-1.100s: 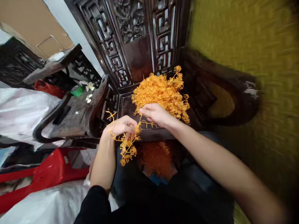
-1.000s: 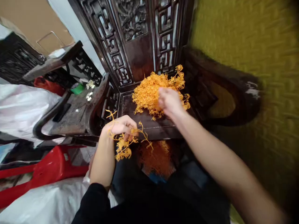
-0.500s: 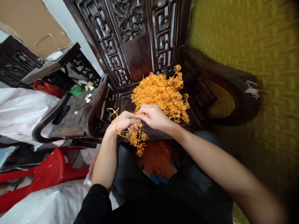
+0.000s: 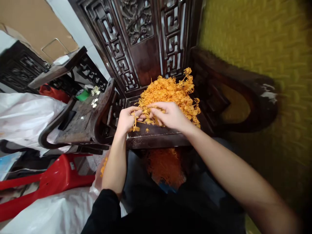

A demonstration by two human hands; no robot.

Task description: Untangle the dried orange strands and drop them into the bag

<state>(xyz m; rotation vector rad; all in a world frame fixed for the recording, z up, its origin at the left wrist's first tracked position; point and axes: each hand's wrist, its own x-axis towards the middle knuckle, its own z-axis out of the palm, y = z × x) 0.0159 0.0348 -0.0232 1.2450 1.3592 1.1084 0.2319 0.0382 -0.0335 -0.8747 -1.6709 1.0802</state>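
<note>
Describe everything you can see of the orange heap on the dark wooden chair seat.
The orange heap is a loose tangle of thin, curly strands, dry and stringy in look. It lies on the chair seat, piled against the carved back, with stray curls sticking out at its top right. The left hand and right hand meet at its near edge, pinching strands between their fingers. A few small bits lie loose on the seat just below the hands.

Carved dark wooden chairs (image 4: 143, 42), yellow textured wall (image 4: 255, 42), red plastic stool (image 4: 46, 185), white sheeting (image 4: 24, 113).
</note>
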